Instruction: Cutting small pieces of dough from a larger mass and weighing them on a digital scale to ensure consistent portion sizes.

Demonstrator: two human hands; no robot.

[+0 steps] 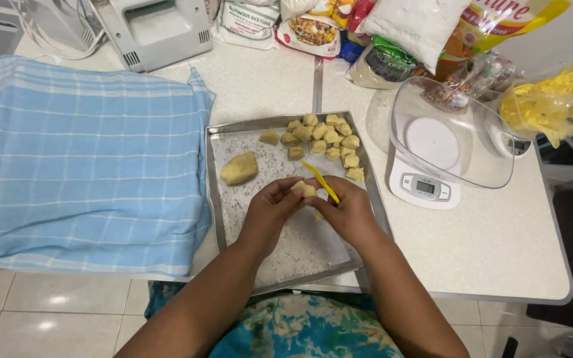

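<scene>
**Soft dough, held at the fingertips**

Over the middle of the floured metal tray point(215, 199), the left hand point(270, 212) and right hand point(349, 211) meet around a small dough piece point(304, 189), pinched between the fingertips of both. The right hand also grips a thin yellow cutter point(321, 182), which slants up and away over the tray. The dough looks soft, light and slightly tacky, so it probably dents under firm pressure; a loose hold at its sides with the fingertips should suit it best. A heap of cut pieces point(323, 138) lies at the tray's far end, a larger lump point(239, 168) well to the left. A kitchen scale point(426, 185) carrying a clear bowl stands just right of the tray, a blue checked cloth point(81, 159) to the left.
</scene>
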